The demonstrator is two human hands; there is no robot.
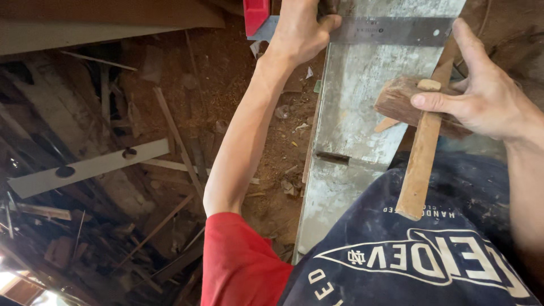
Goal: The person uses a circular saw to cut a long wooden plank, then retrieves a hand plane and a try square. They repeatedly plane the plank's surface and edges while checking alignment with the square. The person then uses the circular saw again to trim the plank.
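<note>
Head view: one left hand (300, 31) pressing one steel ruler (391, 29) across one grey plank (362, 96), one right hand (487, 93) closed around one wooden marking gauge (422, 141) beside it.

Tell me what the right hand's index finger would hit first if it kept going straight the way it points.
The right hand points its index finger up the pale weathered plank. Straight on, it would likely first meet the flat steel ruler lying across that plank, though depth is unclear and it might pass above.
</note>
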